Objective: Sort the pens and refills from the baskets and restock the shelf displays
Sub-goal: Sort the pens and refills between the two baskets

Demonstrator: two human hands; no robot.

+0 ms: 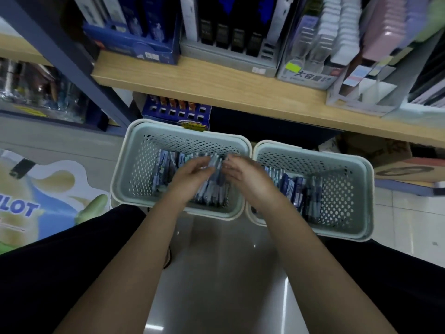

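Both hands grip one packet bundle (215,165) in our left basket (125,174): left hand (190,175) curled round it, right hand (237,173) pinching its top. More packets stand in the right basket (358,189). Baskets sit on glossy tiled floor (216,273); wooden shelf (216,90) above holds display boxes.

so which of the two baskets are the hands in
The left basket. The left hand and right hand both reach into its packs, fingers curled on them. The right basket beside it has nobody reaching in.
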